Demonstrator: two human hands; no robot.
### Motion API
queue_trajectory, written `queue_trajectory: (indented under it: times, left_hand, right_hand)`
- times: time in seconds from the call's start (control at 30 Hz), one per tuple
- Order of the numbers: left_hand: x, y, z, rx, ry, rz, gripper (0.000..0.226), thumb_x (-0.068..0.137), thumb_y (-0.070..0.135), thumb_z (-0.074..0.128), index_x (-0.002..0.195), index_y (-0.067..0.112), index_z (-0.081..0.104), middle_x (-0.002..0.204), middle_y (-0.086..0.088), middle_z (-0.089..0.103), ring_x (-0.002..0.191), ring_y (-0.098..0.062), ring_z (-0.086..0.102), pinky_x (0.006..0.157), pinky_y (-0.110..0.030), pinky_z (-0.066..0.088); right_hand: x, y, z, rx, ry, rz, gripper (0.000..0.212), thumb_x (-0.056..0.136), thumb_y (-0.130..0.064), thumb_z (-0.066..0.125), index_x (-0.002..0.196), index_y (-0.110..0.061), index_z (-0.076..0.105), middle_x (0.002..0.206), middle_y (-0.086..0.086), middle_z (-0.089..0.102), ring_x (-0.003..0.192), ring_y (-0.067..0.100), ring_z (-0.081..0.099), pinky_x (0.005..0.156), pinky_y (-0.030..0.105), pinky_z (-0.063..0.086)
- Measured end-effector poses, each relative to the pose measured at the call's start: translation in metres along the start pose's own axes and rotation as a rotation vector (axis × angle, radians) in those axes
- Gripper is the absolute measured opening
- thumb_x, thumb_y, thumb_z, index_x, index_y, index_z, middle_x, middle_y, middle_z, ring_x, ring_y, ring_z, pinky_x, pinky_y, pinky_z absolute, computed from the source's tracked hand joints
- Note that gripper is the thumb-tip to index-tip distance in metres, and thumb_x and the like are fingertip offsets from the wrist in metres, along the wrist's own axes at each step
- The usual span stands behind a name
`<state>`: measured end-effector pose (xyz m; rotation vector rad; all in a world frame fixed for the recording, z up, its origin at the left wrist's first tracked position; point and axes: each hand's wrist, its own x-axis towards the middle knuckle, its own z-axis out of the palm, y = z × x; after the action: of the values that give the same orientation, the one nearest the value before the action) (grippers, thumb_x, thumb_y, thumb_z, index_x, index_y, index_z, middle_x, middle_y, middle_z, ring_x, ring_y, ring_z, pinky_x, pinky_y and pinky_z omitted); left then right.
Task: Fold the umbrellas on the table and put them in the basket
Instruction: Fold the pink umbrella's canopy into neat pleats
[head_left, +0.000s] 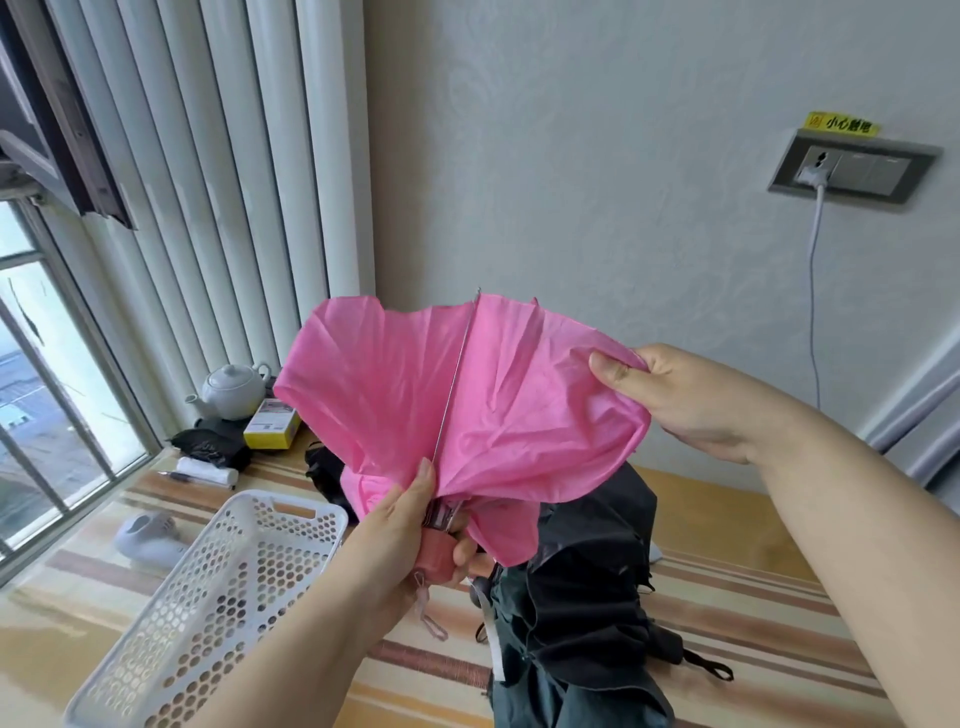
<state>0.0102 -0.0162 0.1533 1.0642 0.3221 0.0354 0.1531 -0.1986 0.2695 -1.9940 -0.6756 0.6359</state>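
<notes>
Striped worktop (753, 597) below; left hand (410, 535) grips the pink umbrella (467, 395) handle, right hand (691, 400) fingers pinching its limp, light canopy edge.

Daylight enters a barred window (47, 374) beside pale vertical blinds (208, 171); a grey wall (597, 156) carries a socket panel (852, 166) above the striped surface (753, 613).
</notes>
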Motion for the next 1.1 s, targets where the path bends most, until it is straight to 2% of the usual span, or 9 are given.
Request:
queue_trajectory:
  times: [0.1,0.27,0.4,0.47,0.57,0.7,0.8,0.93,1.1]
  left_hand:
    - [0.0,0.0,0.001,-0.006,0.064,0.017,0.032,0.096,0.035,0.043,0.096,0.003,0.043,0.056,-0.013,0.046,0.035,-0.018,0.046,0.031,-0.019,0.036]
    - [-0.001,0.003,0.008,-0.068,0.077,0.078,0.024,0.097,0.027,0.043,0.088,0.005,0.042,0.058,-0.013,0.041,0.036,-0.019,0.044,0.034,-0.023,0.039]
    - [-0.001,0.006,0.013,-0.15,0.08,0.119,0.026,0.094,0.03,0.047,0.085,0.006,0.044,0.058,-0.008,0.046,0.04,-0.018,0.044,0.04,-0.028,0.043]
    - [0.0,0.007,0.014,-0.205,0.09,0.108,0.028,0.092,0.033,0.049,0.086,0.006,0.046,0.058,-0.007,0.047,0.041,-0.017,0.045,0.039,-0.027,0.043]
    - [0.002,0.009,0.017,-0.263,0.093,0.103,0.032,0.084,0.038,0.053,0.091,0.006,0.049,0.058,-0.007,0.047,0.04,-0.017,0.044,0.038,-0.026,0.042]
    - [0.003,0.005,0.022,-0.281,0.061,0.094,0.032,0.084,0.037,0.054,0.096,0.008,0.051,0.058,-0.005,0.048,0.04,-0.015,0.045,0.037,-0.025,0.041]
    - [0.003,0.001,0.026,-0.269,0.044,0.08,0.032,0.08,0.037,0.057,0.096,0.01,0.051,0.057,-0.003,0.049,0.04,-0.015,0.047,0.04,-0.024,0.041]
    - [0.003,-0.001,0.029,-0.268,0.059,0.08,0.025,0.086,0.033,0.055,0.096,0.011,0.048,0.056,-0.002,0.048,0.04,-0.015,0.047,0.041,-0.023,0.039]
    - [0.007,-0.002,0.018,-0.35,0.179,0.065,0.018,0.097,0.025,0.05,0.106,0.012,0.043,0.057,-0.004,0.045,0.037,-0.016,0.046,0.036,-0.024,0.042]
  right_hand:
    - [-0.002,0.002,-0.004,0.184,-0.019,-0.015,0.044,0.08,-0.043,0.05,0.097,-0.008,0.068,0.091,0.002,0.075,0.086,0.01,0.069,0.086,0.018,0.048]
    - [-0.001,-0.001,-0.003,0.419,0.118,-0.041,0.031,0.085,-0.037,0.054,0.089,-0.007,0.065,0.073,-0.001,0.07,0.067,0.008,0.065,0.07,0.019,0.05]
    - [0.003,0.012,-0.003,0.098,0.739,-0.112,0.039,0.093,-0.043,0.058,0.125,-0.021,0.052,0.117,-0.006,0.054,0.108,0.01,0.055,0.092,0.026,0.036]
    - [-0.018,0.02,0.015,-0.096,0.991,-0.321,0.044,0.089,-0.048,0.056,0.123,-0.021,0.048,0.114,-0.002,0.046,0.098,0.013,0.052,0.087,0.02,0.038]
    - [-0.045,0.033,0.066,-0.351,0.902,-0.471,0.043,0.08,-0.051,0.054,0.112,-0.024,0.044,0.096,-0.007,0.043,0.079,0.008,0.049,0.073,0.011,0.04]
    - [-0.033,0.031,0.095,-0.35,0.827,-0.433,0.062,0.075,-0.053,0.06,0.124,-0.021,0.04,0.106,-0.01,0.037,0.083,0.011,0.055,0.071,0.01,0.045]
    - [-0.022,0.012,0.093,-0.328,0.85,-0.42,0.064,0.074,-0.031,0.073,0.127,-0.019,0.038,0.115,-0.005,0.036,0.081,0.012,0.053,0.062,-0.001,0.039]
    - [-0.009,-0.001,0.083,-0.436,0.929,-0.342,0.047,0.082,-0.012,0.069,0.121,-0.018,0.044,0.11,-0.002,0.045,0.077,0.012,0.049,0.059,0.016,0.033]
    - [-0.013,-0.004,0.06,-0.54,1.021,-0.43,0.015,0.08,0.002,0.063,0.081,-0.013,0.058,0.062,0.0,0.06,0.053,0.022,0.053,0.048,0.031,0.038]
